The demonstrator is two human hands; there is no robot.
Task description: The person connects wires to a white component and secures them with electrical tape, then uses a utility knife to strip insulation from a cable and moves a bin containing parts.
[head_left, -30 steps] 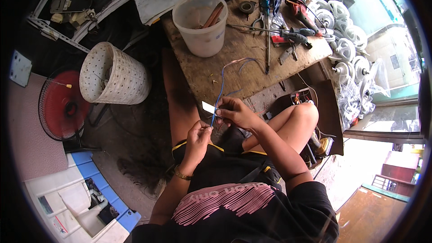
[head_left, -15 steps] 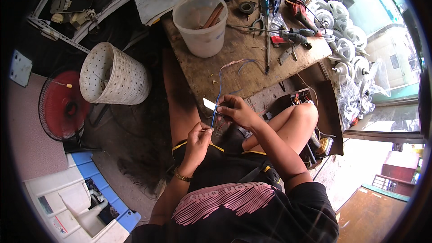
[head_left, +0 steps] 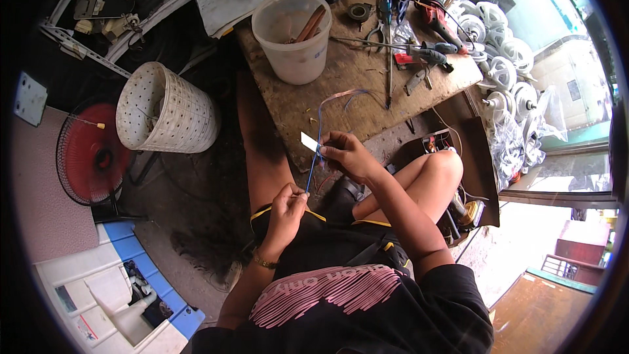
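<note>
Lower middle, my left hand [head_left: 287, 213] pinches a thin blue wire [head_left: 313, 173] between thumb and finger. Higher and to the right, my right hand [head_left: 345, 156] grips a flat white strip [head_left: 308, 139] against that wire, fingers curled. The wire runs taut between my hands, then loops loosely up over the wooden table [head_left: 275, 108], where a bare copper-coloured stretch shows. What else lies inside my right fingers is hidden.
A translucent bucket [head_left: 289, 59], pliers [head_left: 375, 40] and a red power tool [head_left: 435, 13] sit on the table. White wheel-like parts [head_left: 502, 72] pile at right. A perforated basket [head_left: 157, 118] and red fan [head_left: 95, 160] stand left; an open toolbox [head_left: 472, 216] lies beside my right leg.
My right hand has moved slightly up along the wire with the white strip, and my left hand slightly down, so more blue wire shows between them.
</note>
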